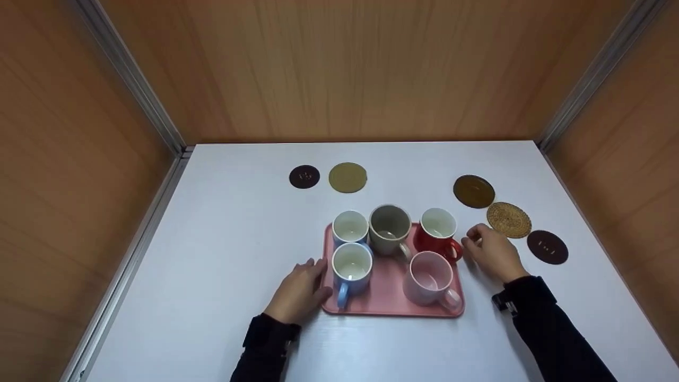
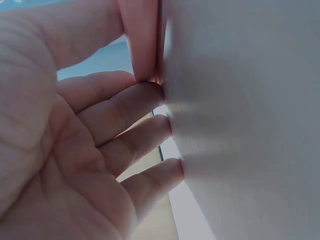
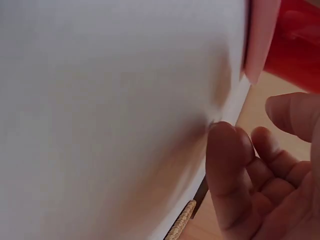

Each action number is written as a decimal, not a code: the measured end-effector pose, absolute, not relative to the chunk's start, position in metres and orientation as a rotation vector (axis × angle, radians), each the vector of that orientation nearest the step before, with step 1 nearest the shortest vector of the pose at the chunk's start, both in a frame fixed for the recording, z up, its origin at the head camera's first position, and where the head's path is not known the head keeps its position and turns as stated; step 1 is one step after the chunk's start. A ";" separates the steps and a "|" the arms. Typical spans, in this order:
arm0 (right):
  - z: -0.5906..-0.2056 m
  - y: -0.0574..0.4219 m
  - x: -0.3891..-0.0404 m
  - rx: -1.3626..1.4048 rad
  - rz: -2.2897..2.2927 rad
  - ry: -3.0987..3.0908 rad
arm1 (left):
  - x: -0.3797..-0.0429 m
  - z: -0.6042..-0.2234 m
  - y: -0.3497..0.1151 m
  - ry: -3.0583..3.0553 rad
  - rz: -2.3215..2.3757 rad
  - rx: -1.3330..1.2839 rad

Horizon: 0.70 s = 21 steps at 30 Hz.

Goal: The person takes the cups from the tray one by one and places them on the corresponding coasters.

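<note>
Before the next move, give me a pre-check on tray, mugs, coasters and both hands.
1. All five mugs upright on the pink tray: ok.
2. Left hand touching the tray's left edge: ok.
3. Right hand touching the tray: not ok, there's a gap to its right edge.
4. Right hand empty: ok.
5. All five coasters off the tray: ok, they lie on the table.
6. Mugs dry inside: cannot tell.

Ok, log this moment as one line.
left hand touches pink tray | right hand beside tray, nothing held | five mugs on tray | five coasters on table
</note>
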State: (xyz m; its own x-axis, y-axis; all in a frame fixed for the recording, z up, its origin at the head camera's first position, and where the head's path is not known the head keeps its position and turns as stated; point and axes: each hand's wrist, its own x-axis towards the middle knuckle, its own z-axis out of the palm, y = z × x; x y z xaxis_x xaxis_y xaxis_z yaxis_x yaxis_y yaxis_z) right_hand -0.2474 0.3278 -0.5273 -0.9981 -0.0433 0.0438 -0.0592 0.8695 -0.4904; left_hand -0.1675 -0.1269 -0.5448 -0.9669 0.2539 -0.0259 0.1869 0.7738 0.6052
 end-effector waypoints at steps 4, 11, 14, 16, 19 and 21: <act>-0.526 0.327 -0.249 0.054 0.792 -3.027 | -0.167 -0.544 -0.126 2.851 0.955 0.349; -0.523 0.327 -0.250 0.056 0.687 -3.022 | -0.168 -0.543 -0.126 2.839 0.963 0.337; -0.523 0.329 -0.249 0.062 0.631 -3.023 | -0.168 -0.543 -0.126 2.830 0.970 0.328; -0.524 0.330 -0.249 0.062 0.603 -3.028 | -0.167 -0.543 -0.126 2.826 0.975 0.326; -0.525 0.332 -0.248 0.068 0.580 -3.037 | -0.167 -0.543 -0.127 2.824 0.982 0.326; -0.525 0.334 -0.248 0.069 0.581 -3.040 | -0.166 -0.543 -0.127 2.825 0.982 0.331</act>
